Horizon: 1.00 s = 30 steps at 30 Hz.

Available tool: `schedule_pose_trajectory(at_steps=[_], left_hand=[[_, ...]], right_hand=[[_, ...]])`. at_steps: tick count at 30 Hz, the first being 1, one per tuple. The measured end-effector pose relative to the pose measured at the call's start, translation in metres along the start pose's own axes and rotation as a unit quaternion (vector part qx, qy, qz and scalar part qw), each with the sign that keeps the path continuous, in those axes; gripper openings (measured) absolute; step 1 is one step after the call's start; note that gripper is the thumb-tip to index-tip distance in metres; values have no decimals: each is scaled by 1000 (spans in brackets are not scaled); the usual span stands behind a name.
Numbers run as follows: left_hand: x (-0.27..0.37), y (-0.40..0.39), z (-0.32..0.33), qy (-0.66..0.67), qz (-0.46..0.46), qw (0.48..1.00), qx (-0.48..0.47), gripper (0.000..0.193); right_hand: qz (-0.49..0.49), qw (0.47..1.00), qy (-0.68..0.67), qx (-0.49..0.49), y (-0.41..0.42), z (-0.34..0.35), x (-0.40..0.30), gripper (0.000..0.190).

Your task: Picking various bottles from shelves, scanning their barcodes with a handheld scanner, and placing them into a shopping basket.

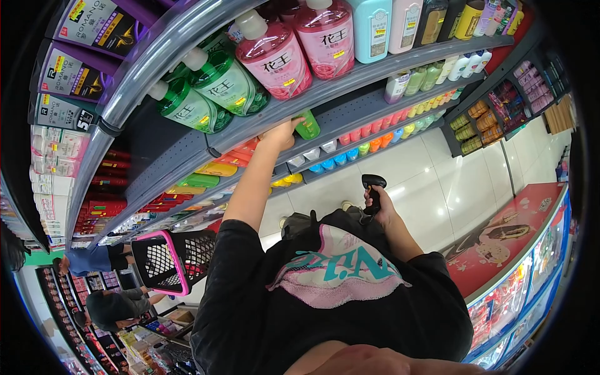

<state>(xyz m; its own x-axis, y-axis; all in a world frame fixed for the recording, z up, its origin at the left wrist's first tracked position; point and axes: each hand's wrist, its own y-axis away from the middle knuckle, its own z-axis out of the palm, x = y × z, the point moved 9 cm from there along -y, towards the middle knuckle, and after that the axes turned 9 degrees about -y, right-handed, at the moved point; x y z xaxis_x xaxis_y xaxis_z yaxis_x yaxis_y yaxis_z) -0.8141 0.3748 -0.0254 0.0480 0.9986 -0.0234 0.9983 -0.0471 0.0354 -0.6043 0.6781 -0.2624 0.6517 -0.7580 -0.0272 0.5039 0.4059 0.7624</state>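
Note:
My left hand point(280, 134) reaches in under the front edge of a grey shelf point(328, 96). It grips a green bottle point(308, 125), with one digit lying across the bottle's face and other fingers partly hidden. Orange-red packages point(239, 152) line the shelf just left of that hand. Low in front of my body, my right hand point(385, 205) is wrapped around the handle of a black handheld barcode scanner point(373, 187), held over the tiled floor. Above my left hand stand pink pump bottles point(276, 61) and green pump bottles point(229, 84) bearing writing.
A black shopping basket with a pink rim point(173, 262) is at my left. Beyond it are a person in blue point(89, 262) and another in a dark cap point(101, 309). A red-topped display case point(506, 225) stands at my right. Snack-like packs fill a rack point(483, 112) ahead right.

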Motion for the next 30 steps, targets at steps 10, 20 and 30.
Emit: schedule_pose_trajectory(at_steps=[10,20,30], left_hand=[[-5,6,-1,-8,34,999,-5,49],[15,94,-38,128,87,970,189,61],[-97,299,57,263,-59,955,128,47]], right_hand=[[7,1000,24,9,-1,10,4,24],[56,994,93,-25,-23,43,30,22],[166,926,331,-66,-46,130,134,41]])
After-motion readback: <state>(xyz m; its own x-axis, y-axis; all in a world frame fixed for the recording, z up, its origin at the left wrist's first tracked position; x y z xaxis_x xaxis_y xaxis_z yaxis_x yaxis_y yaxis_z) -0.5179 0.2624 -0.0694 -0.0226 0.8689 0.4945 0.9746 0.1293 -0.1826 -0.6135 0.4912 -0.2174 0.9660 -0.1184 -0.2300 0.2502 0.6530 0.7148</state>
